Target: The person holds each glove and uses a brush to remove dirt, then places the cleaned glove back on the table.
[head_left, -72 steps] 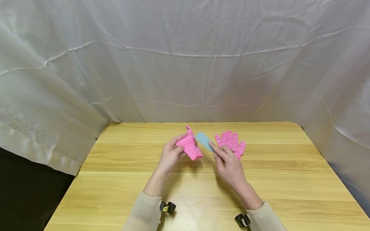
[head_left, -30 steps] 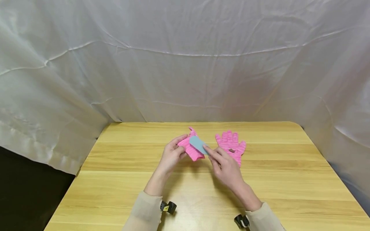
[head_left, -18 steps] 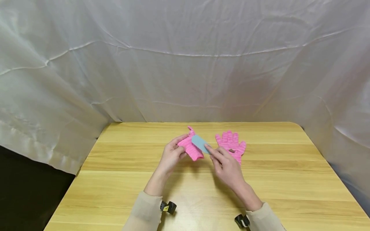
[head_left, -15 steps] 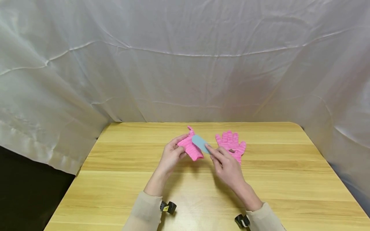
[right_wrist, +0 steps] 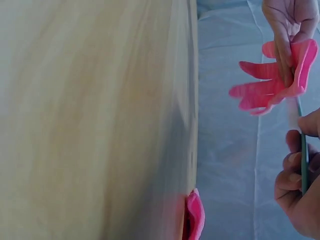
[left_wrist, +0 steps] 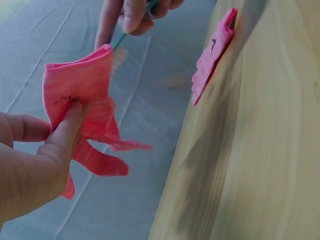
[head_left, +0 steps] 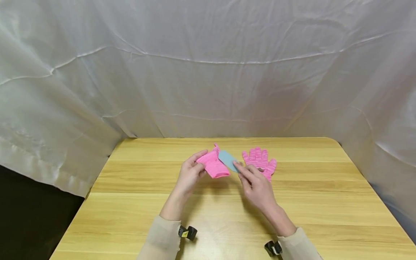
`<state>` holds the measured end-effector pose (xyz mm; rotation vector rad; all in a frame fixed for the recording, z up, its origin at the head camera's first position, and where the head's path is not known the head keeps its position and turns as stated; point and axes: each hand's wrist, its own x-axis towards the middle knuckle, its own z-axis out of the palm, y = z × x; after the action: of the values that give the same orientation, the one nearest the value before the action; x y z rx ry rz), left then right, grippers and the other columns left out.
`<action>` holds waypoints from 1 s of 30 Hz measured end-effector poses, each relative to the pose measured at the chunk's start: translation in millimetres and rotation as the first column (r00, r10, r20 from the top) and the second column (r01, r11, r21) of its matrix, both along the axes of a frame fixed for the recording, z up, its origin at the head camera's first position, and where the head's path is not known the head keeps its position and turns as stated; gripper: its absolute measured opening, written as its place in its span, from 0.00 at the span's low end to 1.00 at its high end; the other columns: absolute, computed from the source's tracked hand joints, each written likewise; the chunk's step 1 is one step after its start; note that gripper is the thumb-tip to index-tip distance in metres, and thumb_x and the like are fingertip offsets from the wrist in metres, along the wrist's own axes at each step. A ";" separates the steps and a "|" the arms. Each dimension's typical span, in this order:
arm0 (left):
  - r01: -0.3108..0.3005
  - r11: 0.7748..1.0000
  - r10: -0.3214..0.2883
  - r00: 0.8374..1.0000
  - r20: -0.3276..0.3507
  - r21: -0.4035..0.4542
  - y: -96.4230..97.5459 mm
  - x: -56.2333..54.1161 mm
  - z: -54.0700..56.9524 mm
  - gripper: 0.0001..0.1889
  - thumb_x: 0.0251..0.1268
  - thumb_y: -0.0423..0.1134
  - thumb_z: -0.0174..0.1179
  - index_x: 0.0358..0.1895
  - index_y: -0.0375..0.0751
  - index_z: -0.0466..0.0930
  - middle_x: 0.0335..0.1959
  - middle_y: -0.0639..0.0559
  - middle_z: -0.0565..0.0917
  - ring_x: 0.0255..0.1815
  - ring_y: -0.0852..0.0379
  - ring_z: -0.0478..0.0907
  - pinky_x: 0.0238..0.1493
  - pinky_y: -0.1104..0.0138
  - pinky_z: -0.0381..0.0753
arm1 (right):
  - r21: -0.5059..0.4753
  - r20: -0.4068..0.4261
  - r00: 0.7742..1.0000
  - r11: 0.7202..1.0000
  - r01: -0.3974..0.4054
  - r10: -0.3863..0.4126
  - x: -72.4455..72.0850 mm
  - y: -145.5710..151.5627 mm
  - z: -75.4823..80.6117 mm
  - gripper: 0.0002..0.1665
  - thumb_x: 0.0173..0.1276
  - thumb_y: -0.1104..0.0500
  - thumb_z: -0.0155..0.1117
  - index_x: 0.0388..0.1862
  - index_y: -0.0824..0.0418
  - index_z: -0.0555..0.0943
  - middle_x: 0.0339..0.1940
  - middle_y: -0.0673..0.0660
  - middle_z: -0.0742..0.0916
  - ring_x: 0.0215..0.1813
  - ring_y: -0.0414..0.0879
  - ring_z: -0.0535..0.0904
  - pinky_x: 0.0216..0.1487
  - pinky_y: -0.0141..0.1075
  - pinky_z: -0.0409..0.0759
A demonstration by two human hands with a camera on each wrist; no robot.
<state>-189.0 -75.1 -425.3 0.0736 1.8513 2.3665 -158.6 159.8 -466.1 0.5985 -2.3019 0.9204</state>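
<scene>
My left hand (head_left: 189, 174) pinches a pink knit glove (head_left: 212, 163) above the table, thumb on the near side. In the left wrist view small dark marks show on that glove (left_wrist: 75, 92) near its cuff, and its fingers dangle below. My right hand (head_left: 261, 189) grips a flat light-blue brush (head_left: 227, 159), index finger stretched along its back. Pale bristles show under the brush in the right wrist view, where its head is right beside the held glove (right_wrist: 275, 85). A second pink glove (head_left: 256, 159) lies flat on the table behind my right hand, partly covered by it.
The wooden table (head_left: 308, 202) spreads under both arms. A pale grey curtain (head_left: 208, 90) rises along its back and sides. Small black cameras sit at the left wrist (head_left: 187, 233) and right wrist (head_left: 273, 248). A dark area (head_left: 32, 216) lies beyond the table's left edge.
The brush has shifted right, from overlapping the held glove to its right edge. My left hand has moved slightly left and turned the glove, showing more of its cuff. The glove on the table stays put.
</scene>
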 end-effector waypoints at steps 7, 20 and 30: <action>0.005 1.000 -0.005 1.000 -0.017 -0.023 -2.8 -2.0 0.4 0.29 0.68 0.21 0.46 0.74 0.27 0.67 0.59 0.30 0.80 0.39 0.60 0.80 0.42 0.73 0.85 | -0.017 -0.009 1.000 1.000 -0.002 0.002 0.9 1.4 0.9 0.28 0.67 0.72 0.68 0.66 0.59 0.84 0.34 0.50 0.81 0.28 0.35 0.64 0.22 0.28 0.66; 0.033 0.999 -0.034 0.999 -0.018 -0.006 -2.6 1.5 3.1 0.30 0.67 0.21 0.46 0.75 0.28 0.66 0.68 0.29 0.76 0.54 0.52 0.83 0.55 0.66 0.86 | 0.042 0.088 0.992 0.995 -0.093 0.089 6.8 -6.1 2.4 0.27 0.71 0.69 0.66 0.69 0.57 0.82 0.34 0.47 0.79 0.27 0.33 0.63 0.24 0.27 0.69; 0.032 0.999 -0.032 0.999 -0.015 -0.012 -3.1 1.6 5.2 0.30 0.68 0.21 0.47 0.75 0.30 0.68 0.67 0.31 0.77 0.48 0.57 0.82 0.48 0.72 0.86 | 0.039 0.062 0.997 0.998 -0.056 0.053 3.6 -3.7 1.4 0.28 0.69 0.70 0.68 0.68 0.56 0.83 0.36 0.49 0.82 0.28 0.35 0.66 0.25 0.28 0.71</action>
<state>-187.4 -78.2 -420.1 0.1190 1.8566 2.3398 -154.9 156.1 -464.7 0.6621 -2.3736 0.9315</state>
